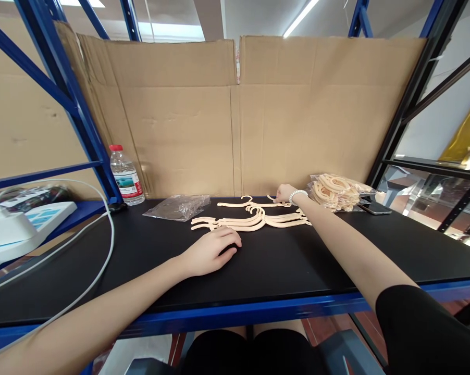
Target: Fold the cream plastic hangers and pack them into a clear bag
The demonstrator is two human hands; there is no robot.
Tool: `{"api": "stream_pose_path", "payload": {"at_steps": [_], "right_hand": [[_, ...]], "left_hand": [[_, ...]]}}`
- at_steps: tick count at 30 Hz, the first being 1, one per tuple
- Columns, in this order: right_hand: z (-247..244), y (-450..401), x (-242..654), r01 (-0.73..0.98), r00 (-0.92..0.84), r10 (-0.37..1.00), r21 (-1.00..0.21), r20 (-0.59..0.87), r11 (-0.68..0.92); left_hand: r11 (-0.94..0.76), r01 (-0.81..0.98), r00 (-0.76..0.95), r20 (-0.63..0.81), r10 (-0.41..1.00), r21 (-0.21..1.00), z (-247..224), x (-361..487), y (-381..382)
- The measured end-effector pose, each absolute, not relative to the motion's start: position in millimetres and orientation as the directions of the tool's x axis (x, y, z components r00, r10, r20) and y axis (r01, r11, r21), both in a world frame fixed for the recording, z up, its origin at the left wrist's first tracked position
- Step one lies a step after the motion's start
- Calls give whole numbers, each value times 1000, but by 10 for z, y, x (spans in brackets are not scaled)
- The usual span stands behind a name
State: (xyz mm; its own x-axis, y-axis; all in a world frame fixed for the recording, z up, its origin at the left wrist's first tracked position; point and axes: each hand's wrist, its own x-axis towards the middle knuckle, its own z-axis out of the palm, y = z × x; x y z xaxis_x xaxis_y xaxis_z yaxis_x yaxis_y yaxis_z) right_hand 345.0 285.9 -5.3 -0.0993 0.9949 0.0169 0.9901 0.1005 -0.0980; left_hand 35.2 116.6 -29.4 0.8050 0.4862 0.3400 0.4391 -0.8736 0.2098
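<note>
Several cream-coloured clothes hangers (pixel 243 224) lie side by side on the black tabletop, hooks together near the middle. Behind them lies another hanger (pixel 235 204). My right hand (pixel 285 193) reaches to the back of the table. Its fingers are closed at the hook of a hanger (pixel 276 204) there, partly hidden by the hand. My left hand (pixel 213 251) rests on the table just in front of the row, holding nothing, with thumb and fingers apart. Right of my right wrist sits a pile of bagged cream hangers (pixel 332 191).
An empty clear plastic bag (pixel 177 207) lies left of the hangers. A water bottle (pixel 126 176) stands at the back left, and a phone (pixel 374 208) lies at the right. A white cable (pixel 112 234) loops over the left side. Cardboard (pixel 188 125) walls the back.
</note>
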Motion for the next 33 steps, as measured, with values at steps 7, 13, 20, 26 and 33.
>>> {"api": "stream_pose_path", "payload": {"at_steps": [7,13,20,26,33], "right_hand": [[-71,2905,3428,995,-86,996,-58,-5,86],[-78,2956,3430,993,-72,995,-84,71,78],[-41,2902,3475,982,-2,972,-181,234,46],[112,2738,3459,918,-4,927,-366,375,152],[291,2111,2938,478,-316,858,-714,404,512]], "left_hand": [[-872,441,802,343,489,212,-296,351,1172],[-873,433,797,357,488,224,-299,349,1173],[-867,450,795,345,499,215,-284,353,1165],[-858,444,766,387,513,259,-308,357,1169],[-682,385,498,481,721,622,-333,455,1195]]}}
